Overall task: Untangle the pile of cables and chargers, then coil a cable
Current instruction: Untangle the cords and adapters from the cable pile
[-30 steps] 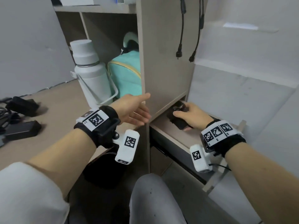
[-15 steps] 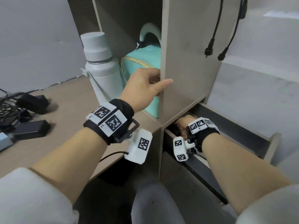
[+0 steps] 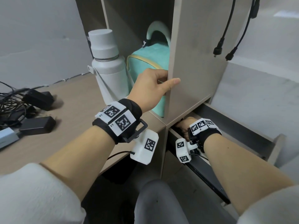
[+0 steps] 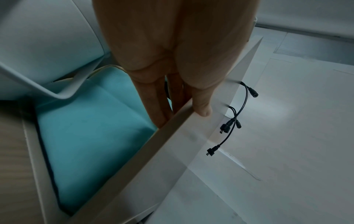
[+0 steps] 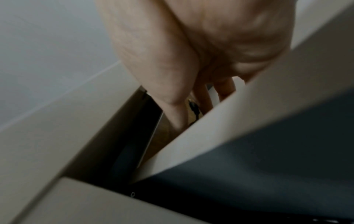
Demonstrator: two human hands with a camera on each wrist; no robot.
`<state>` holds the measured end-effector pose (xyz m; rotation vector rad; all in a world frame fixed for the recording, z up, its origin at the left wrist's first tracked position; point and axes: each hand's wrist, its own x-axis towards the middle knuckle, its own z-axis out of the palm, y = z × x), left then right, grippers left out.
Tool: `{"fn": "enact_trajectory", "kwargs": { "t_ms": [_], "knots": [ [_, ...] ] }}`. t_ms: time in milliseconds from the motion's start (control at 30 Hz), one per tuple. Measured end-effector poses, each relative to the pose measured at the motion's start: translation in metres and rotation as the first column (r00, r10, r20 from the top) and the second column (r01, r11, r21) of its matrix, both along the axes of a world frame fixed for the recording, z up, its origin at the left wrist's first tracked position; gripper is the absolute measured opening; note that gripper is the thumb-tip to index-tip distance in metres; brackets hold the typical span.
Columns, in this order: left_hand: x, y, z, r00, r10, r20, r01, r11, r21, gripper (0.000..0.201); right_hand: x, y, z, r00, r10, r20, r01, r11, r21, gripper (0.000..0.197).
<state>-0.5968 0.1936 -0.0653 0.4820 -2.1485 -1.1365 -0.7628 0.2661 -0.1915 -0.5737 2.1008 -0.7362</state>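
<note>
A tangled pile of black cables and chargers lies on the wooden desk at the far left, away from both hands. My left hand grips the front edge of the shelf's upright panel, thumb outside and fingers inside the cubby. My right hand reaches deep into the open drawer under the shelf. In the right wrist view its fingers point into the drawer beside a small black thing; whether they hold it is hidden.
A white bottle and a teal bag fill the cubby by my left hand. Two black plug-ended leads hang down the shelf's right side. A pale blue box lies at the desk's left edge.
My left hand rose from the desk edge and took hold of the shelf panel. My right hand, which held a black bundle in the drawer, has pushed deeper under the shelf.
</note>
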Motion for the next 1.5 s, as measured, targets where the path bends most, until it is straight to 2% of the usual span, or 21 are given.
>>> {"fn": "enact_trajectory", "kwargs": {
  "t_ms": [33, 100, 200, 300, 400, 500, 567, 667, 800, 967, 1100, 1167, 1233, 1300, 1367, 1433, 1500],
  "knots": [
    [0.000, 0.000, 0.000, 1.000, -0.002, 0.001, 0.002, 1.000, 0.009, 0.029, 0.001, 0.001, 0.003, 0.991, 0.087, -0.097, -0.079, 0.993, 0.083, 0.015],
    [-0.001, 0.001, 0.001, 1.000, -0.005, 0.002, 0.005, 1.000, 0.027, 0.034, 0.007, 0.004, 0.013, 0.973, 0.134, -0.188, -0.111, 0.986, 0.128, 0.021],
    [0.000, 0.003, 0.001, 1.000, 0.001, 0.010, -0.001, 0.999, 0.053, 0.039, 0.007, 0.009, 0.022, 0.986, 0.041, -0.159, -0.031, 0.997, 0.067, 0.026],
    [0.004, 0.007, 0.002, 0.999, -0.006, 0.033, 0.005, 0.999, 0.044, 0.032, 0.005, 0.021, 0.036, 0.993, 0.009, -0.118, -0.002, 0.998, 0.064, 0.026],
    [0.015, 0.013, 0.003, 0.997, 0.010, 0.075, -0.013, 0.999, 0.048, 0.023, 0.013, 0.040, 0.057, 0.997, -0.019, -0.081, 0.014, 0.998, -0.064, 0.022],
    [0.037, 0.013, 0.001, 0.992, 0.090, 0.085, -0.097, 0.992, 0.078, 0.029, 0.040, 0.050, 0.085, 0.999, -0.029, 0.015, 0.031, 0.993, -0.115, 0.015],
    [0.058, 0.011, 0.005, 0.985, 0.159, 0.072, -0.165, 0.982, 0.088, 0.024, 0.063, 0.046, 0.110, 1.000, 0.016, -0.003, -0.016, 0.983, -0.185, 0.019],
    [0.104, 0.003, 0.022, 0.954, 0.300, 0.019, -0.301, 0.951, 0.068, 0.019, 0.111, 0.034, 0.154, 0.993, 0.115, -0.016, -0.113, 0.923, -0.367, 0.017],
    [0.188, -0.016, 0.048, 0.883, 0.468, -0.039, -0.466, 0.883, 0.052, 0.021, 0.192, 0.001, 0.188, 0.934, 0.335, -0.128, -0.355, 0.816, -0.457, 0.008],
    [0.312, -0.051, 0.059, 0.750, 0.662, -0.012, -0.660, 0.749, 0.061, 0.020, 0.288, -0.058, 0.194, 0.809, 0.541, -0.230, -0.580, 0.671, -0.463, 0.006],
    [0.406, -0.078, 0.049, 0.626, 0.776, 0.080, -0.779, 0.628, 0.003, 0.023, 0.346, -0.112, 0.188, 0.729, 0.628, -0.274, -0.677, 0.602, -0.423, 0.006],
    [0.440, -0.093, 0.043, 0.565, 0.815, 0.128, -0.816, 0.575, -0.063, 0.025, 0.372, -0.142, 0.183, 0.707, 0.647, -0.285, -0.698, 0.574, -0.428, 0.009],
    [0.463, -0.110, 0.038, 0.524, 0.836, 0.161, -0.829, 0.544, -0.126, 0.023, 0.393, -0.174, 0.175, 0.687, 0.633, -0.357, -0.722, 0.538, -0.436, 0.010],
    [0.473, -0.126, 0.037, 0.525, 0.830, 0.191, -0.811, 0.555, -0.184, 0.023, 0.408, -0.204, 0.169, 0.666, 0.568, -0.483, -0.746, 0.514, -0.423, 0.006],
    [0.478, -0.140, 0.032, 0.551, 0.796, 0.251, -0.773, 0.600, -0.208, 0.027, 0.420, -0.225, 0.166, 0.656, 0.522, -0.545, -0.754, 0.493, -0.435, 0.005],
    [0.484, -0.157, 0.027, 0.558, 0.754, 0.348, -0.736, 0.643, -0.214, 0.034, 0.432, -0.246, 0.161, 0.650, 0.519, -0.554, -0.759, 0.468, -0.452, 0.012],
    [0.490, -0.169, 0.025, 0.523, 0.718, 0.459, -0.696, 0.671, -0.256, 0.040, 0.440, -0.258, 0.159, 0.592, 0.585, -0.555, -0.806, 0.423, -0.414, 0.029]
  ]
}}
